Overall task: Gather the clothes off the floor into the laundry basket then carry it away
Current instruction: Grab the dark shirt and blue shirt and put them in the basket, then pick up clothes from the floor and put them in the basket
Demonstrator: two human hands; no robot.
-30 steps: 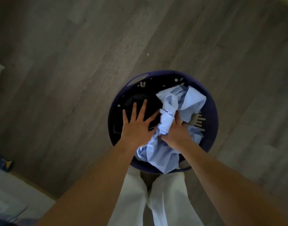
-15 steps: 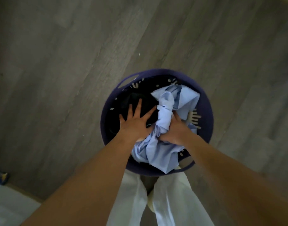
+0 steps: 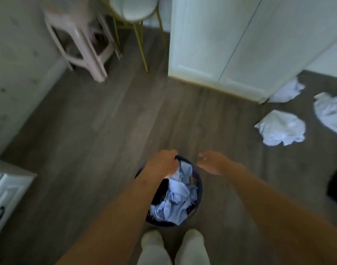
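Indoors, a round dark-purple laundry basket (image 3: 199,190) stands on grey wood-grain floor (image 3: 106,131), crumpled pale-blue cloth (image 3: 176,199) heaped inside. The left hand (image 3: 162,163) curls over its far rim; the right hand (image 3: 211,163) hovers beside it, fingers loose. Rumpled white garments (image 3: 280,129) lie well to the right.

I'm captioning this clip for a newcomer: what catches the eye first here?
The dark laundry basket at the person's feet, stuffed with a pale blue shirt, draws the eye first; the left hand curls at its far rim while the right hand hovers open beside it. Next come the white clothes lying on the floor at right, near the white doors.
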